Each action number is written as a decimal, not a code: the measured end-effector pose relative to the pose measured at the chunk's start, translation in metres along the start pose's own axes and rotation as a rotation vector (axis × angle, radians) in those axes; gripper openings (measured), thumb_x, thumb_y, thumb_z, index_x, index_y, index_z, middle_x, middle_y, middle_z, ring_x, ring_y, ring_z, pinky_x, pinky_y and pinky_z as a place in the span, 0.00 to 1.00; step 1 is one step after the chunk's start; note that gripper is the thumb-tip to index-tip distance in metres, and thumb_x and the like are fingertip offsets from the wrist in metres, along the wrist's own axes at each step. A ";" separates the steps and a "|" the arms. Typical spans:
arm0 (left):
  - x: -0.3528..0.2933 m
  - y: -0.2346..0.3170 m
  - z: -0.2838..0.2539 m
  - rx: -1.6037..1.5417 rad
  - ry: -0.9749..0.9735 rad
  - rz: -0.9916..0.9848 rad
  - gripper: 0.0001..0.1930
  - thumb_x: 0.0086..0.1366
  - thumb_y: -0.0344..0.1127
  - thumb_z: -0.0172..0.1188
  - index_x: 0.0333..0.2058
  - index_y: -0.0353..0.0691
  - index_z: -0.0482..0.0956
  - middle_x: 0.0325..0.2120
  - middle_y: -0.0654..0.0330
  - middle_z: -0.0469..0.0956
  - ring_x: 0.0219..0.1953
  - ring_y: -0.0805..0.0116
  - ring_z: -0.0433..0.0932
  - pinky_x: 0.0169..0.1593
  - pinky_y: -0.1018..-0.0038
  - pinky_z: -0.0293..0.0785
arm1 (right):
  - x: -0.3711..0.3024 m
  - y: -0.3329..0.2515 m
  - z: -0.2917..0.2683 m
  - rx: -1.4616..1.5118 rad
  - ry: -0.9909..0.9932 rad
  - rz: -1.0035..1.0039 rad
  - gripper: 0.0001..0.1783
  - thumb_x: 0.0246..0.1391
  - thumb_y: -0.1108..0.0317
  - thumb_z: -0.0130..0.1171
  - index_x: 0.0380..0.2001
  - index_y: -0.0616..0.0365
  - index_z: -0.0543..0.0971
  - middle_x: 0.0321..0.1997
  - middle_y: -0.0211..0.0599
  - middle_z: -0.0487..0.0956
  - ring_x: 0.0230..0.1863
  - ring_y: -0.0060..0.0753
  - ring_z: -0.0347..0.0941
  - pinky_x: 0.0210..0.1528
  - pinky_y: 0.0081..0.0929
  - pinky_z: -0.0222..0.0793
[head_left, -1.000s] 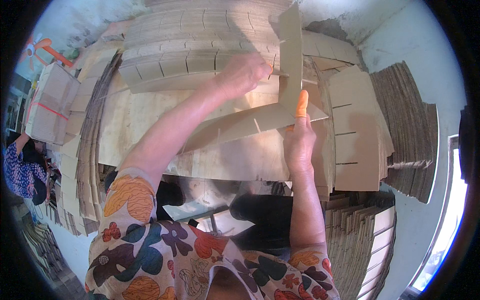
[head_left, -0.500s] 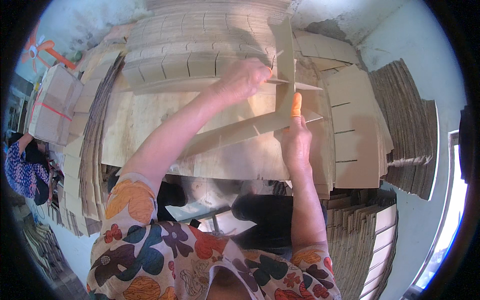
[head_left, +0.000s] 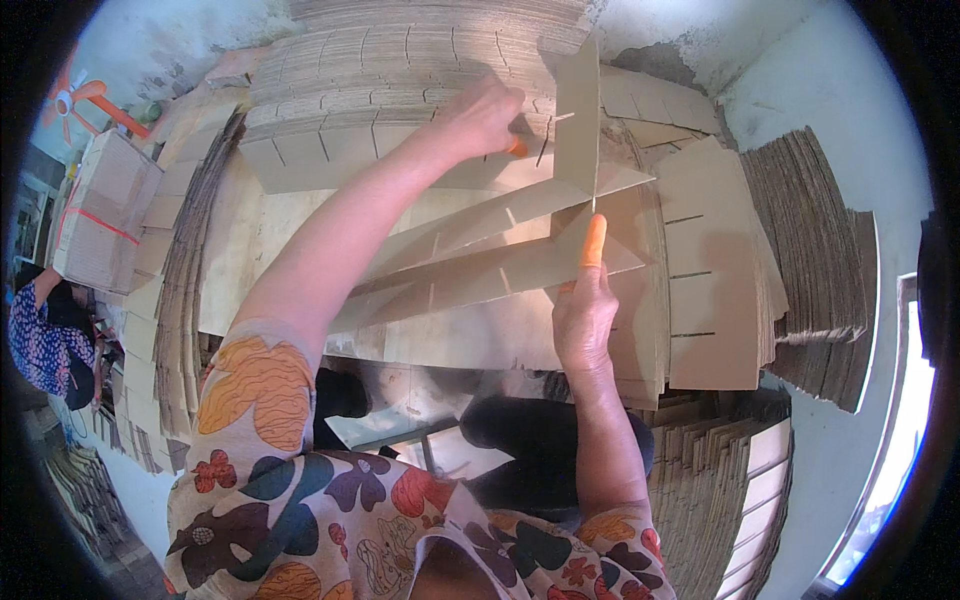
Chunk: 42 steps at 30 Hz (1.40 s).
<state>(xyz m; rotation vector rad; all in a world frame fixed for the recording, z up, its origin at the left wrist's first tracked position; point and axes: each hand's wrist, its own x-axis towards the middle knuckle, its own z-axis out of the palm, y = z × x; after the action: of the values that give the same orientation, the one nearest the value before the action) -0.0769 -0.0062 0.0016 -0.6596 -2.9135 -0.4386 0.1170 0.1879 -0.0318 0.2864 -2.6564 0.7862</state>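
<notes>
My right hand (head_left: pixel 585 320), with orange finger covers, grips the near end of an upright slotted cardboard divider strip (head_left: pixel 577 120) over the right side of the table. Two long slotted cardboard strips cross it: a farther one (head_left: pixel 470 222) and a nearer one (head_left: pixel 465 277), both slanting down to the left. My left hand (head_left: pixel 480 118) is closed, fingers curled, at the front of the stacked cardboard strips (head_left: pixel 350 145) at the back. An orange cover shows on one of its fingers. What its fingertips pinch, if anything, is hidden.
Flat slotted cardboard pieces (head_left: pixel 710 270) lie stacked at the right, with more piles (head_left: pixel 810 240) by the wall. Another stack (head_left: pixel 195 260) lines the left side. Beyond it are a carton with red tape (head_left: pixel 105 210), an orange fan (head_left: pixel 75 100) and another person (head_left: pixel 50 335).
My left hand has let go of the farther crossing strip and moved back and left to the stack. That strip now sits lower across the upright one. My right hand has shifted slightly nearer.
</notes>
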 end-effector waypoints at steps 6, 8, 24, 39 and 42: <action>0.004 -0.008 0.045 0.116 0.084 0.066 0.20 0.49 0.31 0.64 0.42 0.37 0.71 0.40 0.52 0.72 0.50 0.54 0.68 0.52 0.59 0.67 | 0.001 -0.002 0.001 -0.014 -0.004 0.056 0.47 0.41 0.84 0.56 0.65 0.54 0.50 0.40 0.51 0.73 0.26 0.48 0.76 0.27 0.37 0.75; 0.004 -0.010 0.049 0.116 0.097 0.101 0.17 0.49 0.28 0.62 0.39 0.37 0.72 0.38 0.52 0.73 0.48 0.55 0.69 0.52 0.61 0.67 | 0.001 -0.002 0.000 -0.022 0.006 0.036 0.46 0.40 0.84 0.57 0.64 0.55 0.52 0.39 0.51 0.73 0.26 0.48 0.76 0.27 0.38 0.75; -0.002 -0.007 0.030 -0.009 0.121 0.139 0.04 0.51 0.27 0.56 0.28 0.36 0.76 0.27 0.49 0.76 0.38 0.51 0.74 0.40 0.61 0.71 | -0.003 -0.010 -0.013 0.058 0.016 0.103 0.44 0.47 0.89 0.47 0.67 0.49 0.51 0.48 0.49 0.75 0.39 0.29 0.75 0.43 0.22 0.72; 0.001 -0.006 0.020 -0.007 0.199 0.159 0.06 0.53 0.26 0.56 0.31 0.37 0.75 0.24 0.48 0.75 0.31 0.47 0.76 0.33 0.57 0.72 | -0.005 -0.006 -0.011 0.016 0.005 0.005 0.44 0.41 0.85 0.54 0.64 0.56 0.54 0.39 0.52 0.73 0.28 0.50 0.76 0.28 0.37 0.76; 0.000 0.000 0.016 -0.067 0.274 0.208 0.06 0.51 0.24 0.55 0.30 0.38 0.74 0.23 0.48 0.73 0.29 0.46 0.75 0.32 0.56 0.72 | -0.005 -0.005 -0.010 0.005 -0.031 -0.002 0.43 0.42 0.84 0.53 0.64 0.57 0.54 0.41 0.53 0.73 0.28 0.51 0.76 0.28 0.37 0.75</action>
<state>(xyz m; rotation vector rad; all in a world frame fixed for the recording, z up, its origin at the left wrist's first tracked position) -0.0774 -0.0012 -0.0134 -0.8294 -2.5520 -0.5540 0.1260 0.1904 -0.0234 0.3057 -2.6832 0.7941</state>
